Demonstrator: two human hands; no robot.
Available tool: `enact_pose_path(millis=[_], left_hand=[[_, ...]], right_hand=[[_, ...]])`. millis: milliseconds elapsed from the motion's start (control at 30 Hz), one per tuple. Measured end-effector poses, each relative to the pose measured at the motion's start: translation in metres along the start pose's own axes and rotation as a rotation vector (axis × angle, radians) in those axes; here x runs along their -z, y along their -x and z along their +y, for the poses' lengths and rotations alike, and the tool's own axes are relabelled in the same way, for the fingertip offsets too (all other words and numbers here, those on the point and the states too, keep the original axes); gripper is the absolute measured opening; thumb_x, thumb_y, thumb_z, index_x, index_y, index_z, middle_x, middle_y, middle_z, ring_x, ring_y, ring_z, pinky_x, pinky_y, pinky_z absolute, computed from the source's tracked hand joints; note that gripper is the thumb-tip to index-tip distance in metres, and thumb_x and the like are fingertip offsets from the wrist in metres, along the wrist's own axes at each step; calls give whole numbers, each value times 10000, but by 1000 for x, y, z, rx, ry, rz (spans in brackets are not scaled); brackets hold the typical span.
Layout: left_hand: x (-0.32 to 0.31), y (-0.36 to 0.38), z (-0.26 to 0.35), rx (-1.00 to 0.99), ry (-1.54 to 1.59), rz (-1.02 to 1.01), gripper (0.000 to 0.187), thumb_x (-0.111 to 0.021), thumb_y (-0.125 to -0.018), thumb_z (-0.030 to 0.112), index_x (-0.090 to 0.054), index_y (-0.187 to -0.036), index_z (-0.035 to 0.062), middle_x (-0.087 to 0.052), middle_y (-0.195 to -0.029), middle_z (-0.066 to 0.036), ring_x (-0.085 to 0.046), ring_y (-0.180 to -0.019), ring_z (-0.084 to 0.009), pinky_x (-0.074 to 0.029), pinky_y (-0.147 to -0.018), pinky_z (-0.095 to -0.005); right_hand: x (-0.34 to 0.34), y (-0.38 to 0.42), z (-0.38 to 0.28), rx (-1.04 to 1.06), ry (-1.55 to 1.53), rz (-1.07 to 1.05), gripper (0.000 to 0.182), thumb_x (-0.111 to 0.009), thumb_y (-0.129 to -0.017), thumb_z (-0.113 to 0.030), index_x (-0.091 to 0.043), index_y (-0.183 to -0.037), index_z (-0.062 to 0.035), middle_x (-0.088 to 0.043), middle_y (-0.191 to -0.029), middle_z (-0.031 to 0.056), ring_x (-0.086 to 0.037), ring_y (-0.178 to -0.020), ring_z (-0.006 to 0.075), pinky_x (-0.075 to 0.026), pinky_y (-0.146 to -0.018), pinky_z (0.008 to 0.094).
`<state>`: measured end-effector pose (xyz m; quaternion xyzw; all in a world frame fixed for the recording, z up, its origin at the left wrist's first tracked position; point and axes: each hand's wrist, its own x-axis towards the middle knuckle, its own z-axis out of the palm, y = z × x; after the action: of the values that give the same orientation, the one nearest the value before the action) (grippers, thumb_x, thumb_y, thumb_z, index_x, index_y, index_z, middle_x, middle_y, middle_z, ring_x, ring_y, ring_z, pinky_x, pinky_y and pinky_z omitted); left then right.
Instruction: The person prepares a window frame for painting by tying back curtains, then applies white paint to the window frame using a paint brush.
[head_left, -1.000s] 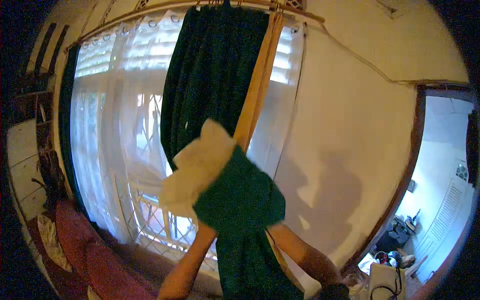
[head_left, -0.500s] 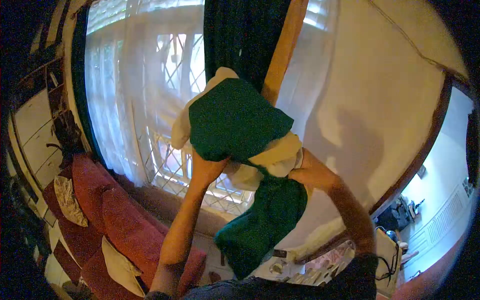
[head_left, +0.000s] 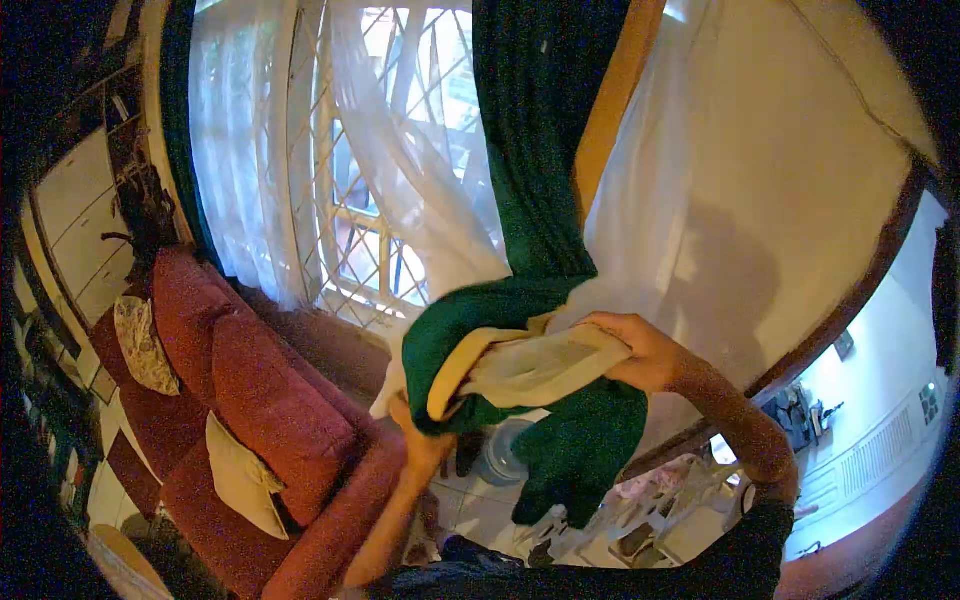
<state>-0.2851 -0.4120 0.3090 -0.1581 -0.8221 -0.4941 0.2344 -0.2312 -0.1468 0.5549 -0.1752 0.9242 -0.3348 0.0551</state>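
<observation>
A dark green curtain (head_left: 530, 150) hangs beside the window, its lower part bunched up between my hands. Its pale cream lining (head_left: 540, 370) shows where the cloth folds over. My left hand (head_left: 420, 435) grips the green fold from below at the left, its fingers partly hidden by the cloth. On the right, my right hand (head_left: 640, 350) pinches the gathered cream cloth. A loose green end (head_left: 585, 460) hangs beneath my right hand. Sheer white curtain (head_left: 420, 190) cloth runs down behind the bundle.
A red sofa (head_left: 270, 410) with cushions stands at lower left, under the latticed window (head_left: 370, 240). A clear round container (head_left: 503, 455) is on the tiled floor below the cloth. The cream wall (head_left: 790, 180) rises at right, beside a doorway (head_left: 880, 400).
The bundle has come lower, and its green face has turned over to show more cream lining. My left hand has dropped. The sheer curtain now slants in toward the bundle, baring more window.
</observation>
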Motion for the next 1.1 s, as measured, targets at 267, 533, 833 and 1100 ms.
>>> enact_pose_path(millis=[267, 533, 833, 1100], left_hand=[[4, 130, 47, 121, 112, -297, 292, -797, -756, 185, -666, -949, 10, -676, -840, -191, -644, -748, -322, -506, -698, -423], [29, 110, 39, -425, 244, -17, 1204, -934, -572, 380, -199, -1495, 142, -269, -1481, -248, -374, -1275, -440, -366, -997, -504], [-46, 54, 48, 35, 264, -214, 745, -805, -718, 424, -520, -1325, 100, -542, -1336, -153, -471, -1227, -357, -384, -968, -489], [-33, 130, 45, 254, 426, -300, 597, -767, -759, 362, -578, -1255, 90, -577, -1288, -127, -512, -1183, -348, -389, -963, -479]], right_hand=[[2, 67, -94, 62, 234, 279, 422, -654, -652, -58, -635, -1073, -36, -680, -1038, 117, -656, -961, 264, -534, -826, 363], [-37, 103, -95, 260, 853, 145, 472, -707, -543, -127, -677, -1013, -101, -623, -945, 122, -596, -927, 317, -480, -848, 440], [-58, 113, -66, 362, 677, 15, 741, -777, -673, -286, -496, -1353, -193, -492, -1249, 162, -458, -1218, 336, -313, -1058, 569], [-88, 86, 111, -678, -750, 512, 874, -701, -850, -518, -269, -1497, -119, -324, -1475, 152, -358, -1324, 321, -366, -1039, 509]])
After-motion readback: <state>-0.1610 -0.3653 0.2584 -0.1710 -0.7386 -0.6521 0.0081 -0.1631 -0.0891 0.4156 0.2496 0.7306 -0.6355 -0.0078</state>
